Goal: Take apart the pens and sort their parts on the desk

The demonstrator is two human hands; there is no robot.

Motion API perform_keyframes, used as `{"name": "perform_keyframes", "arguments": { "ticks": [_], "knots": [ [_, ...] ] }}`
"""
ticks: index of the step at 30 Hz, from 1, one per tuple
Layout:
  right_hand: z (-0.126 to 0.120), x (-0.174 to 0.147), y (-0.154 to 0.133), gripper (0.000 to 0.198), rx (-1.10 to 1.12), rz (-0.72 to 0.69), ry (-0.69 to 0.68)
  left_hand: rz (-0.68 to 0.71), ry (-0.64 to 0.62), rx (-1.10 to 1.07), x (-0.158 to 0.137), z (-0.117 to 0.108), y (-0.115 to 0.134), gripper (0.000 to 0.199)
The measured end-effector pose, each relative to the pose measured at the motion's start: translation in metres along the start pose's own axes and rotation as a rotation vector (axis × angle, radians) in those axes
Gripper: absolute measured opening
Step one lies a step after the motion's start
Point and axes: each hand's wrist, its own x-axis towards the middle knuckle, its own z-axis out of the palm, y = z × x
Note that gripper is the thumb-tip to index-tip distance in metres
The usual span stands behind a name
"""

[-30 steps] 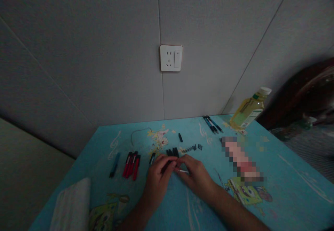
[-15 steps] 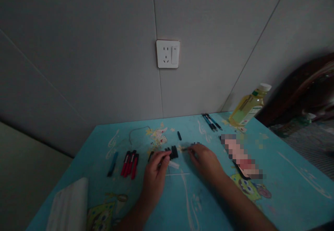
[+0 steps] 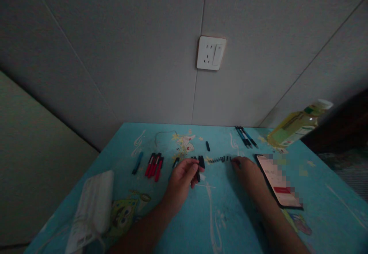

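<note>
My left hand (image 3: 185, 173) is closed in a pinch, holding a slim black pen part (image 3: 198, 176) tilted downward. Just behind its fingers, several black pen pieces (image 3: 201, 162) lie close together. My right hand (image 3: 245, 169) is at the right end of a row of small dark pieces (image 3: 220, 159) on the table. Its thumb and finger are pinched at the end piece (image 3: 230, 158), too small to name. Beyond the row lies a single short black piece (image 3: 207, 146). A clear strip (image 3: 202, 177) is partly visible beside my left hand.
Several red pens (image 3: 154, 166) and a blue pen (image 3: 137, 163) lie to the left, blue-black pens (image 3: 246, 136) at the back right. A phone (image 3: 277, 181), a bottle of yellow liquid (image 3: 296, 127) and a white block-like device (image 3: 94, 200) stand or lie around the table (image 3: 241, 223).
The view has shifted and tilted. My right hand has moved from nearer the black pieces to the row's right end, uncovering the row. The part in my left hand shows more clearly.
</note>
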Motion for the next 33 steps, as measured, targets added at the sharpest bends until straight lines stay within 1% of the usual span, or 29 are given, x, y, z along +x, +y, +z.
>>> {"name": "perform_keyframes", "arguments": {
  "ticks": [3, 6, 9, 11, 14, 16, 19, 21, 22, 24, 26, 30, 33],
  "knots": [
    [0.001, -0.002, 0.005, 0.027, -0.058, -0.028, 0.011, 0.020, -0.033, -0.046, 0.000, -0.001, 0.001, 0.029],
    [0.002, -0.002, 0.008, 0.028, -0.110, -0.066, 0.059, 0.034, -0.053, -0.107, -0.001, 0.000, 0.002, 0.026],
    [0.000, -0.002, 0.002, 0.028, -0.047, -0.059, 0.122, 0.040, -0.037, -0.155, -0.001, 0.000, 0.002, 0.024],
    [-0.006, -0.003, -0.008, 0.027, 0.111, -0.073, 0.169, 0.053, -0.033, -0.158, -0.001, 0.000, 0.001, 0.023],
    [-0.017, -0.013, -0.033, 0.027, 0.464, -0.165, 0.196, 0.081, -0.045, -0.100, -0.002, 0.000, 0.001, 0.021],
    [-0.021, -0.022, -0.050, 0.026, 0.690, -0.225, 0.162, 0.117, -0.038, 0.018, -0.005, -0.001, 0.003, 0.018],
    [-0.020, -0.035, -0.068, 0.023, 0.985, -0.235, 0.065, 0.226, -0.047, 0.314, -0.009, -0.001, 0.007, 0.015],
    [-0.016, -0.041, -0.075, 0.019, 1.111, -0.217, -0.003, 0.298, -0.071, 0.467, -0.011, -0.001, 0.008, 0.013],
    [-0.014, -0.043, -0.076, 0.017, 1.145, -0.212, -0.033, 0.327, -0.085, 0.509, -0.012, 0.000, 0.008, 0.012],
    [-0.012, -0.046, -0.078, 0.013, 1.166, -0.225, -0.076, 0.365, -0.112, 0.551, -0.013, 0.001, 0.007, 0.011],
    [-0.012, -0.047, -0.078, 0.010, 1.151, -0.270, -0.097, 0.381, -0.133, 0.564, -0.013, 0.001, 0.005, 0.009],
    [-0.016, -0.045, -0.078, 0.007, 1.070, -0.372, -0.063, 0.354, -0.123, 0.540, -0.013, 0.001, 0.004, 0.011],
    [-0.020, -0.044, -0.076, 0.007, 1.016, -0.408, -0.047, 0.325, -0.101, 0.545, -0.012, 0.001, 0.007, 0.012]
  ]
}}
